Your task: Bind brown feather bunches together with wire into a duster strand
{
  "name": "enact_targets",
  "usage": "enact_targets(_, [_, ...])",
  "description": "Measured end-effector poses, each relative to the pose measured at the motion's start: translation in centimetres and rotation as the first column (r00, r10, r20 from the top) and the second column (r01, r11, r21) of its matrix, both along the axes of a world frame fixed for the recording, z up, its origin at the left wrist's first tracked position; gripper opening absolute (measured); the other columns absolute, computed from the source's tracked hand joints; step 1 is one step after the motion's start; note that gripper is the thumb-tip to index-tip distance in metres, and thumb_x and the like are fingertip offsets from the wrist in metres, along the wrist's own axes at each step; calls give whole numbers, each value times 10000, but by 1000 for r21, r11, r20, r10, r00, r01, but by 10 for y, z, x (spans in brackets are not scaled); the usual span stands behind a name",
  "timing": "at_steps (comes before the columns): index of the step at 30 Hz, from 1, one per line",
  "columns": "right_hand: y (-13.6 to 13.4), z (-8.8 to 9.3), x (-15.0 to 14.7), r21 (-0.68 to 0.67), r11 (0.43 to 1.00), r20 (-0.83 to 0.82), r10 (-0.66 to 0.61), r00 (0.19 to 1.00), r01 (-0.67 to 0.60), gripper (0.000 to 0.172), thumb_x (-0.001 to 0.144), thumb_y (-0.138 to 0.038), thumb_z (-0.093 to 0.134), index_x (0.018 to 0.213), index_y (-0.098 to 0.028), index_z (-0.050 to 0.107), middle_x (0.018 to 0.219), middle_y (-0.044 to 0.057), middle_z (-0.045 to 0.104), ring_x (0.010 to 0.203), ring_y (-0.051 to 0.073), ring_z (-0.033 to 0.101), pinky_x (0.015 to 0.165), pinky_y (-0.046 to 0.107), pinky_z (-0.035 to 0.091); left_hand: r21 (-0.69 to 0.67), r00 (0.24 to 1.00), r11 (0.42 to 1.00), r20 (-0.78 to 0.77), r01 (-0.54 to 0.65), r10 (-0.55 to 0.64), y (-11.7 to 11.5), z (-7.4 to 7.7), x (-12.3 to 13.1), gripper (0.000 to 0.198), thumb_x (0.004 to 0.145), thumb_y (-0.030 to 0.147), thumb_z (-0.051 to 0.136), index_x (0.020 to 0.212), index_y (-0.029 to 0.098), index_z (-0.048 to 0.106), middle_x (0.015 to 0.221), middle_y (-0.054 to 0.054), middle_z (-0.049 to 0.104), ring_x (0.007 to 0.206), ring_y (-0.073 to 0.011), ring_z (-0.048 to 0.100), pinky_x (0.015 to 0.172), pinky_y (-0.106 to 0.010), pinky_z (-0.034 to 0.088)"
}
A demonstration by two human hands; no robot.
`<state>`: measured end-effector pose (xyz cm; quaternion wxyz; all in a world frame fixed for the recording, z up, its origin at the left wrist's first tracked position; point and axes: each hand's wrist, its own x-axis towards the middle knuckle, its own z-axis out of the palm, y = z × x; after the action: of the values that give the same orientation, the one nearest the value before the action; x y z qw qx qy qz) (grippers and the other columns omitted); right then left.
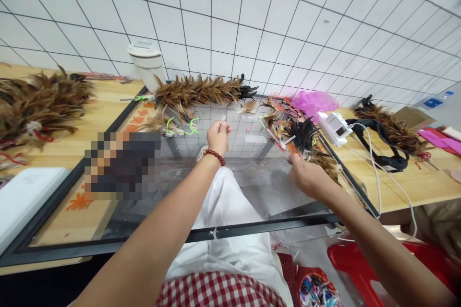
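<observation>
My left hand, with a beaded bracelet on its wrist, is closed in a pinch above the glass-topped frame. A tiny pale thing shows at its fingertips, too small to name. To the right, my right hand has its fingers curled together at the edge of a pile of loose feathers; what they grip, if anything, is hidden. Beside it lies a black feather tuft. A long brown feather bundle lies along the back of the glass. Bright green ties lie among small feathers left of my left hand.
A white lidded bin stands at the back left. More brown feather bundles lie on the left. A pink plastic bag, a white device with a cable and a black strap are at right. A red stool stands below.
</observation>
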<state>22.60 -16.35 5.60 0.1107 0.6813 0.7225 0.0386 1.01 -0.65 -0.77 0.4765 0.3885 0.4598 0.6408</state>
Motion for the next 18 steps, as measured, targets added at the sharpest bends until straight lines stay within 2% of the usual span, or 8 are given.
enact_targets(3, [41, 6, -20, 124, 992, -215, 46, 976, -19, 336, 894, -291, 398, 1185, -146, 484, 871, 98, 679, 789, 227, 637, 646, 278, 397, -11, 1000, 1000, -9, 19, -19, -2, 2, 0, 164, 808, 259, 519, 689, 160, 572, 635, 2, 585, 636, -87, 584, 610, -183, 454])
enact_targets(5, [77, 4, -38, 167, 984, -235, 97, 967, -58, 363, 886, -314, 443, 1223, -191, 497, 927, 97, 688, 848, 230, 635, 695, 278, 405, -14, 1000, 1000, -13, 22, -22, -3, 3, 0, 165, 812, 253, 514, 692, 158, 574, 629, 1, 581, 622, -84, 576, 604, -181, 451])
enact_targets(7, [112, -3, -56, 201, 979, -223, 83, 971, -37, 408, 883, -287, 459, 1283, -205, 479, 984, 116, 685, 887, 237, 631, 726, 294, 409, -18, 999, 999, -21, 29, -29, -3, 2, -1, 165, 813, 250, 513, 692, 156, 574, 630, 0, 580, 618, -83, 572, 605, -182, 450])
enact_targets(9, [139, -11, -72, 171, 985, -233, 61, 971, -21, 370, 890, -293, 463, 1235, -180, 531, 988, 142, 677, 890, 238, 628, 731, 307, 410, -21, 999, 999, -33, 43, -43, -3, 2, -1, 167, 811, 261, 523, 690, 157, 573, 633, -2, 582, 626, -86, 573, 610, -185, 452])
enact_targets(11, [150, -12, -80, 127, 992, -246, 54, 968, -23, 295, 894, -288, 459, 1108, -148, 606, 963, 155, 670, 878, 235, 625, 723, 315, 407, -25, 997, 998, -44, 60, -61, -4, 2, -3, 171, 805, 280, 536, 692, 157, 574, 635, -2, 585, 631, -90, 575, 611, -189, 451])
enact_targets(14, [123, 5, -62, 124, 992, -280, 53, 958, -19, 226, 876, -289, 468, 933, -150, 637, 862, 125, 665, 822, 213, 617, 711, 302, 410, -42, 996, 996, -54, 75, -77, -5, 2, -6, 180, 793, 305, 550, 700, 154, 579, 634, -3, 591, 622, -89, 574, 610, -191, 443])
enact_targets(16, [72, 22, -24, 139, 990, -380, 87, 921, -37, 269, 885, -357, 427, 807, -181, 615, 752, 83, 639, 724, 180, 595, 681, 289, 421, -51, 994, 995, -68, 84, -87, -5, 1, -7, 180, 789, 308, 547, 703, 154, 582, 640, -2, 597, 615, -88, 572, 612, -194, 438])
enact_targets(18, [-2, 32, 27, -2, 998, -491, 53, 870, -63, 383, 868, -502, 401, 677, -223, 581, 634, 64, 587, 604, 167, 550, 604, 301, 429, -64, 990, 994, -109, 84, -90, -4, -1, -6, 178, 791, 303, 534, 704, 157, 586, 643, -3, 601, 617, -93, 573, 611, -198, 433])
